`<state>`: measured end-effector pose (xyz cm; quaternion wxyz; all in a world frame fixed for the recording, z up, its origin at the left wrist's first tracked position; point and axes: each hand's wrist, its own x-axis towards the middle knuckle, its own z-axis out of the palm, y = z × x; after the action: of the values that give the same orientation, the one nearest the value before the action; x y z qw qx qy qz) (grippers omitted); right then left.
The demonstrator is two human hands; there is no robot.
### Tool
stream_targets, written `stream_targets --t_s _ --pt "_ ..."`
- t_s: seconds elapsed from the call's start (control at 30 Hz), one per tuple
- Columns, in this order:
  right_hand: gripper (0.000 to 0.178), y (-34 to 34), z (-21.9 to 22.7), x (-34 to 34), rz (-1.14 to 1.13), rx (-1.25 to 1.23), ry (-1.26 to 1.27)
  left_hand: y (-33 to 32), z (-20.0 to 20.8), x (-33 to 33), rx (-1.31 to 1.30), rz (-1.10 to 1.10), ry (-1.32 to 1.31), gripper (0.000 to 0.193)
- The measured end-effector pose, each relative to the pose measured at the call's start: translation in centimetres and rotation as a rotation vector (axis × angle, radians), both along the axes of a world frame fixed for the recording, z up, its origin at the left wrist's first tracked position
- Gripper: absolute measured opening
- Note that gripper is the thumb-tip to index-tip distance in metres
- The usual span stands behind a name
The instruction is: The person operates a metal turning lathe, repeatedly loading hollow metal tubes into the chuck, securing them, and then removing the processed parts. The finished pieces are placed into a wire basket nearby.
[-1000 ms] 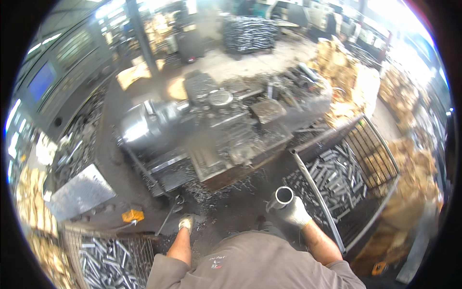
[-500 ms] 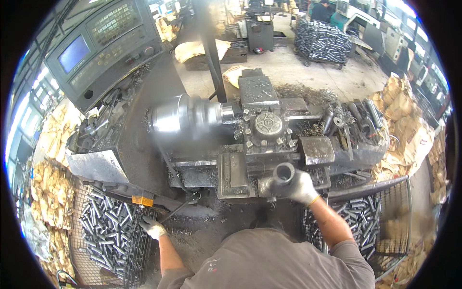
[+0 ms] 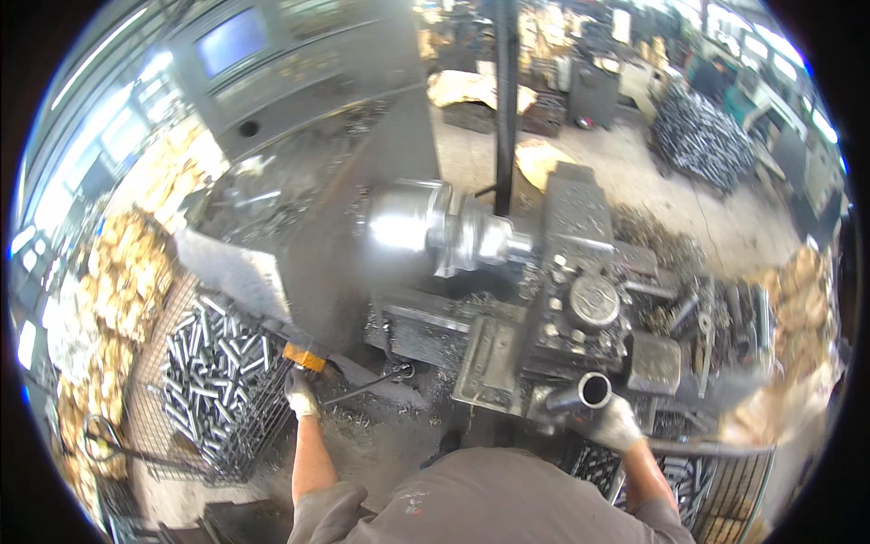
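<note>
In the lower left my left hand [image 3: 301, 396], in a pale glove, closes round the end of a thin dark lever [image 3: 367, 385] on the machine's front. My gloved right hand [image 3: 619, 424] grips a hollow dark metal tube [image 3: 594, 391] in front of the carriage; its open end faces up, and my fingers are partly hidden behind it. Beyond stands the tool post [image 3: 594, 301] of a lathe, with a round cap and several bolts. To its left, the shiny chuck [image 3: 408, 218] looks blurred, with a bright metal end [image 3: 518, 247] toward the tool post.
A wire basket [image 3: 149, 385] of short metal rods stands at the left, and another basket [image 3: 739, 494] sits under the right side. Tools [image 3: 705, 335] lie on the lathe bed. Behind are a dark upright post [image 3: 506, 109] and a cart of rods [image 3: 702, 136]. An orange block [image 3: 304, 356] sits above my left hand.
My view has turned, so the lathe now sits further right and tilted. Both hands stay at the same places on the machine: the left at the lever, the right at the tube.
</note>
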<state>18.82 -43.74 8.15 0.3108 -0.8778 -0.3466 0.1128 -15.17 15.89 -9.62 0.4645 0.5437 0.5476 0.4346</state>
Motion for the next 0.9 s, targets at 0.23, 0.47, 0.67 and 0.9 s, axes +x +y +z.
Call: stream_targets --t_s 0.23,0.47,0.67,0.9 --pt "0.023 3.3 16.9 5.4 0.107 0.178 -0.003 -10.8 -0.3 3.6 -0.292 -0.073 -0.367 0.031" --pt "0.020 16.4 17.8 14.8 0.226 0.156 -0.216 -18.7 -1.3 6.0 -0.322 -0.361 -0.163 0.012" --pt "0.076 22.3 12.3 23.8 0.289 -0.223 -0.288 -21.3 -2.8 3.6 -0.377 -0.500 -0.040 0.017" --pt "0.057 26.4 9.1 23.7 0.300 -0.664 0.317 -25.8 7.0 9.5 -0.227 -0.950 -0.006 0.037"
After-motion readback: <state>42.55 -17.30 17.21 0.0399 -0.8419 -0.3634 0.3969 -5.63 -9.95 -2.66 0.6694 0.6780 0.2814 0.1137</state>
